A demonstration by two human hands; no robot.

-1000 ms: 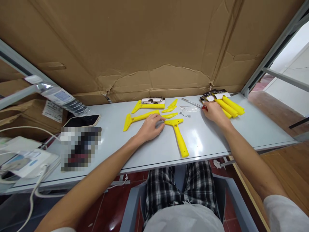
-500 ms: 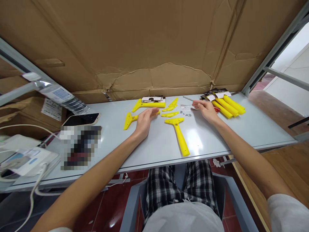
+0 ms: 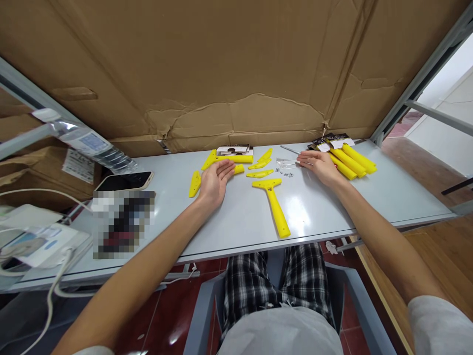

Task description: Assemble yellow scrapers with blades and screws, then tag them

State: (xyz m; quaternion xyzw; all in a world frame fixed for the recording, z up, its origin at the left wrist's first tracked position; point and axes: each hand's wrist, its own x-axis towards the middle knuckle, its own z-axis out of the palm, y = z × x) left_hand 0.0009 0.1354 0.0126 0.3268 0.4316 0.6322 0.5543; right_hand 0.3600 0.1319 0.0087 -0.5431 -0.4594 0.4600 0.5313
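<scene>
Pale tabletop [image 3: 232, 227]; nearest yellow scraper [image 3: 275, 209], right of left hand [image 3: 213, 185]

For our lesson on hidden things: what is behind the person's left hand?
A yellow scraper handle: head visible at left, tip at right. The left hand covers its middle, which cannot be seen.

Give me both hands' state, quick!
Left hand: open, holding nothing visible, partly hiding a T-shaped yellow plastic handle.
Right hand: open, holding nothing visible, beside a slim grey metal shaft.
</scene>
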